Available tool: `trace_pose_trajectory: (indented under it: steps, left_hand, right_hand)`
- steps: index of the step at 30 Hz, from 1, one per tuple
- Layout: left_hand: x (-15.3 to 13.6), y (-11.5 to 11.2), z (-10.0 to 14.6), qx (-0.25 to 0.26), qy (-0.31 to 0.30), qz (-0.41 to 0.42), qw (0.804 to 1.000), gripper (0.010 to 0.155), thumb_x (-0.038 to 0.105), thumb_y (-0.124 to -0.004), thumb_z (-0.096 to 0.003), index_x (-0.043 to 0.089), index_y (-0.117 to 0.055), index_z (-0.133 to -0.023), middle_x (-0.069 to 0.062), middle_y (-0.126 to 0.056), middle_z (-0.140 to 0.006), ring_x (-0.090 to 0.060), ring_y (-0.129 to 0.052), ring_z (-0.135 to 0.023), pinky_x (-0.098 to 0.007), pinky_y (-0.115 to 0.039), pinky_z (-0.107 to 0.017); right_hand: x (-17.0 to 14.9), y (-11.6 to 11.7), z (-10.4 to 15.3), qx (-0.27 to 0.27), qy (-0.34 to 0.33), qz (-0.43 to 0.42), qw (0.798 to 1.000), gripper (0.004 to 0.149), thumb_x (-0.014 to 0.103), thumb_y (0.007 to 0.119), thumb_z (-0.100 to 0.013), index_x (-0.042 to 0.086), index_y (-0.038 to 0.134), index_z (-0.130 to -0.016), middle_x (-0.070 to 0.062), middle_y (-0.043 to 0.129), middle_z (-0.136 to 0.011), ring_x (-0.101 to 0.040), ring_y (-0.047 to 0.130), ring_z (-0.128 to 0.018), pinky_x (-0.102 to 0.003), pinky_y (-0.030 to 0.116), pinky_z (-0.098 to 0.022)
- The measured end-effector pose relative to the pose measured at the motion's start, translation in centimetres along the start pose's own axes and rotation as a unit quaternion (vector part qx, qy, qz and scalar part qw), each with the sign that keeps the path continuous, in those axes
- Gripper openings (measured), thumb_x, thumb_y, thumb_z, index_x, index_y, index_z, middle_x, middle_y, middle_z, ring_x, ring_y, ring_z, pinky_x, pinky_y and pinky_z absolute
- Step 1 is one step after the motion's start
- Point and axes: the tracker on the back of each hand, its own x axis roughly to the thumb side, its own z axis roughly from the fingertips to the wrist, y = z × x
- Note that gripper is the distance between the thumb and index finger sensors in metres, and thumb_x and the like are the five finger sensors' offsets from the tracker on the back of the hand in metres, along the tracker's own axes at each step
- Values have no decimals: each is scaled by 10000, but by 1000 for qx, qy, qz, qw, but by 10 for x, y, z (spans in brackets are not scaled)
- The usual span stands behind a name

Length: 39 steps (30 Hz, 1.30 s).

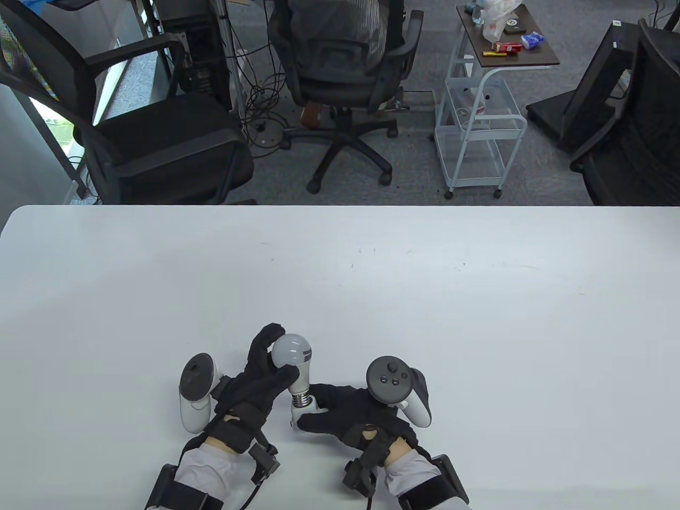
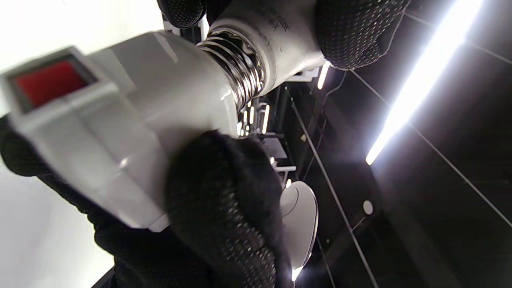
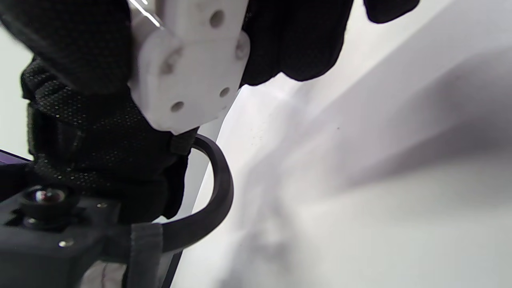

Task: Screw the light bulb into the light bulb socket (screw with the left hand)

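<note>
Your socket is the only holder here, and the bulb's metal thread sits in its mouth; the left wrist view shows several silver turns still bare between the bulb's white neck and the socket's rim. There is dark print on the bulb's neck, too blurred to read. The bulb is frosted white with a round dome, tilted up and away from you. The socket is white plastic with a red patch set in a square frame on its side, and its base plate shows small holes. Both are held low at the near edge of the table, between your hands. Your left hand grips the bulb's dome. Your right hand holds the socket.
</note>
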Motion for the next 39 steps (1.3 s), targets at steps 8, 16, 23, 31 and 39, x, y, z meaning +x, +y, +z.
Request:
trace_pose_trajectory:
  steps: [8,16,23,31,39]
  left_hand:
    - [-3,-2,-2,-31,-6,29,999,867,456,-786,-585,368,-128,-1143,-217,-496,-1173,-497,-466,-1082,-825,-358,-688]
    - [-9,1,1,-38,-13,83,996,892,693,-745,-571,346,-166,-1153,-243,-481,-1168,-529,-405,-1093,-845,-351,-674]
    - [-7,6,3,-13,8,59,998,848,630,-775,-597,230,-219,-1098,-190,-546,-1120,-503,-460,-1079,-835,-381,-671]
    - [-15,2,1,-56,5,122,991,735,521,-613,-675,145,-215,-1165,-291,-479,-1146,-556,-409,-1073,-857,-341,-649]
    - [-9,0,2,-22,39,-6,999,875,664,-745,-601,271,-207,-1169,-285,-236,-1137,-547,-248,-1060,-862,-266,-643]
  right_hand:
    - [-2,-2,0,4,-8,-24,1000,645,446,909,-456,43,711,-917,-242,812,-849,-455,801,-759,-733,491,-645]
    - [2,-2,1,-3,-6,29,1000,644,434,929,-446,34,729,-909,-251,821,-842,-466,801,-757,-746,469,-653]
    - [0,-5,2,-8,13,60,998,639,423,938,-450,25,739,-908,-258,822,-843,-473,797,-762,-754,447,-663]
    - [1,-5,1,7,5,79,997,634,421,952,-439,29,756,-898,-258,839,-829,-471,811,-751,-761,440,-665]
    - [3,-5,2,-6,13,94,995,636,423,954,-437,33,755,-899,-255,838,-832,-468,810,-756,-759,438,-668]
